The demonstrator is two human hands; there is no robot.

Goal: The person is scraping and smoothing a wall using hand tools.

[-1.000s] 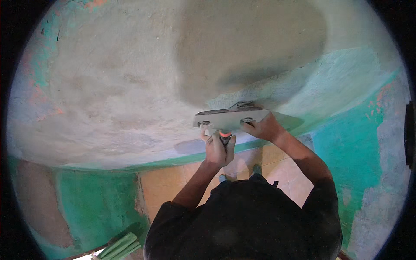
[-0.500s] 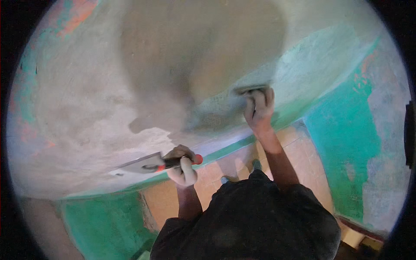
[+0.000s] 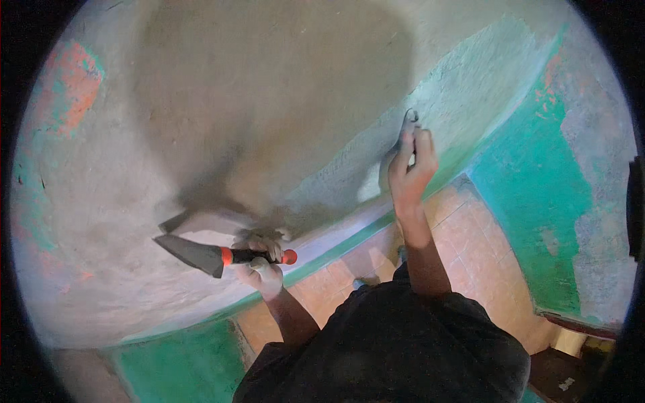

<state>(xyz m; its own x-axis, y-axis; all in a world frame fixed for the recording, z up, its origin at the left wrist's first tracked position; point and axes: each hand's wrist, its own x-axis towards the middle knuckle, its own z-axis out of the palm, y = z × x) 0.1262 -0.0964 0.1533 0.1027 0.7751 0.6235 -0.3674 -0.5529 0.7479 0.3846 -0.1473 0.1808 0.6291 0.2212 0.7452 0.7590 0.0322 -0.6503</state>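
My left hand (image 3: pixel 263 270) is wrapped round the black handle of a wide putty knife (image 3: pixel 191 254). Its handle has a red end and a red collar, and its dark blade points left, close to the wall. Up and to the right, my right hand (image 3: pixel 412 171) pinches a small, thin scraper (image 3: pixel 409 122), seen nearly edge-on against the wall; its full shape is hidden by my fingers. Grey plaster covers most of the wall (image 3: pixel 289 74), with a paler greenish area (image 3: pixel 474 70) near my right hand. Whitish smears mark my fingers.
A green strip (image 3: pixel 322 260) runs along the wall's foot above the orange tiled floor (image 3: pixel 470 248). To the right stands an adjoining green and grey wall (image 3: pixel 537 195). Another green surface (image 3: pixel 181 369) lies lower left. Dark shadows fall across the plaster.
My right hand has risen slightly and turned, so the scraper has gone from flat-lying to upright. My left hand has moved a little left, and the putty knife's blade has tilted.
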